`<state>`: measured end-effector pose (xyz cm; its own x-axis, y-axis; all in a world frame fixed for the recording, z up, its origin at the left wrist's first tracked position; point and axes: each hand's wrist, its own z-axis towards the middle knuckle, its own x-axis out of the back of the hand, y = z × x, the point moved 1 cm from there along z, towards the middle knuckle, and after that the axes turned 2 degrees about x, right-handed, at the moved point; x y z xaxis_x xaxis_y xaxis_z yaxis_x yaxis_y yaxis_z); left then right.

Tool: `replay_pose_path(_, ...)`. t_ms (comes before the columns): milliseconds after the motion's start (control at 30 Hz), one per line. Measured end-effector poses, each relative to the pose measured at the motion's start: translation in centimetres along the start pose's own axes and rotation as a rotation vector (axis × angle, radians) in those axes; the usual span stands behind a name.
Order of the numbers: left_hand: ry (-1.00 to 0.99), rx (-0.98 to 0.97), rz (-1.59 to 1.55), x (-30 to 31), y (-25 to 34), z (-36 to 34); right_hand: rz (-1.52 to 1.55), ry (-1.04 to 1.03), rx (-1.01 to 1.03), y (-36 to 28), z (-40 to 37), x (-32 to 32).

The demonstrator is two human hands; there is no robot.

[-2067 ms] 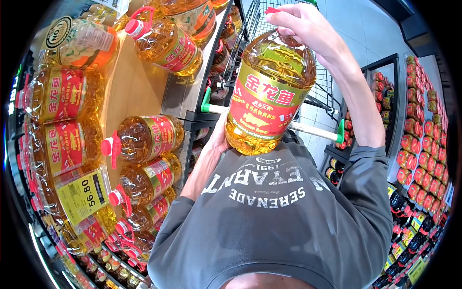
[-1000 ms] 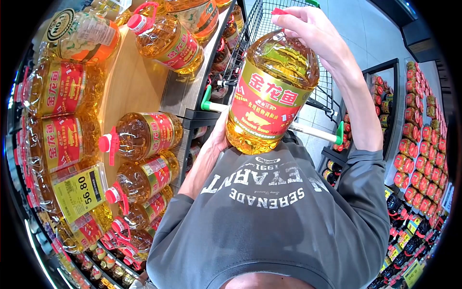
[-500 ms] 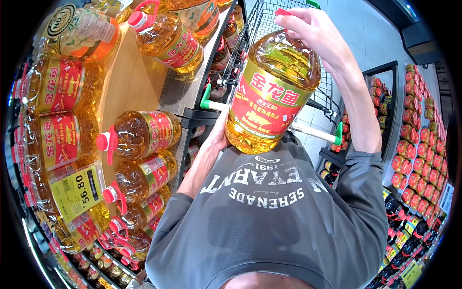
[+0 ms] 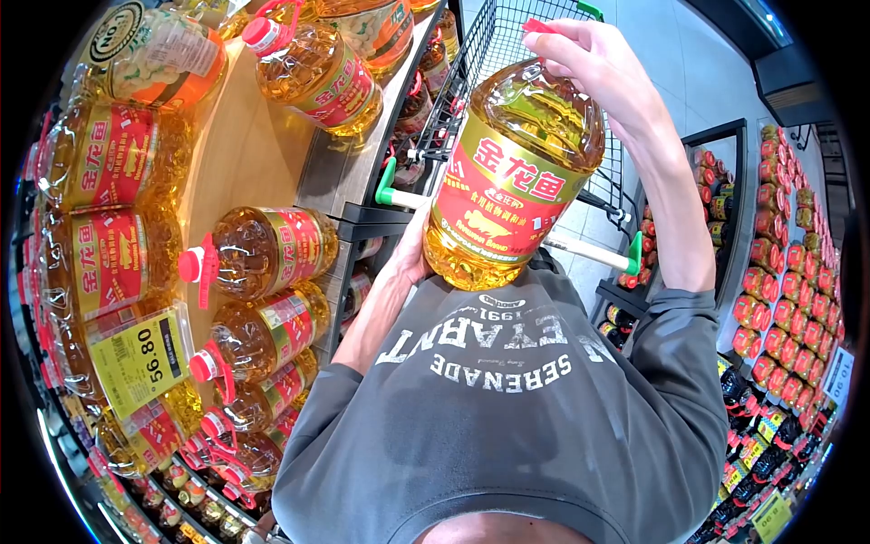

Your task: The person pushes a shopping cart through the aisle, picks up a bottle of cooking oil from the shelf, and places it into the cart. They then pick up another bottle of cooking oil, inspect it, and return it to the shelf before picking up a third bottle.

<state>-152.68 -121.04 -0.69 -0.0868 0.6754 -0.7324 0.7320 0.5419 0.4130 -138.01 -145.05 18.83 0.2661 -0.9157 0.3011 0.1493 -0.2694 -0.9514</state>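
I hold a large clear bottle of golden cooking oil, with a red and gold label, upright and slightly tilted in front of my chest. Fingers of my right hand are closed around the red handle at its top. Low on the bottle's left side, my left hand supports it near the base; its fingers are mostly hidden behind the bottle. Similar oil bottles stand on the wooden shelf to my left, and another bottle stands farther forward on the same shelf.
Behind the held bottle is a shopping cart with a green-ended handle. A yellow price tag hangs on the left display. Shelves of red-lidded jars stand on the right, above dark bottles.
The held bottle and both hands stay nearly still, with the same grip. The shelves on both sides have shifted very slightly in view.
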Motion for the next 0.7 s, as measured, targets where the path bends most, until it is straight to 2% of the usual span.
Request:
replay_pose_path(100,-0.001,-0.002,0.008,0.0,0.0,-0.1,0.014,0.077,-0.006,-0.2,-0.2,-0.4)
replay_pose_path(200,-0.001,-0.005,0.024,0.1,0.0,0.0,0.019,-0.030,-0.013,0.0,0.1,0.1)
replay_pose_path(300,0.020,-0.011,0.017,0.3,-0.2,0.0,0.002,0.053,0.022,-1.2,-0.4,-0.6)
replay_pose_path(400,0.037,-0.024,-0.023,-0.2,-0.1,-0.4,-0.017,0.016,0.032,-1.6,-0.2,-0.5)
replay_pose_path(467,0.138,-0.006,0.025,-1.3,0.3,-1.2,-0.014,-0.012,0.022,-2.1,-0.3,-0.7)
replay_pose_path(567,0.146,-0.034,-0.004,-1.0,0.0,-1.3,0.086,0.102,-0.046,-2.5,-0.5,-1.4)
replay_pose_path(667,0.173,-0.035,-0.031,-0.5,-0.5,-1.4,0.148,0.012,-0.112,-3.1,-0.6,-0.6)
replay_pose_path(700,0.206,-0.024,-0.014,-0.8,-0.4,-1.7,0.165,0.042,-0.114,-3.6,-0.7,-1.1)
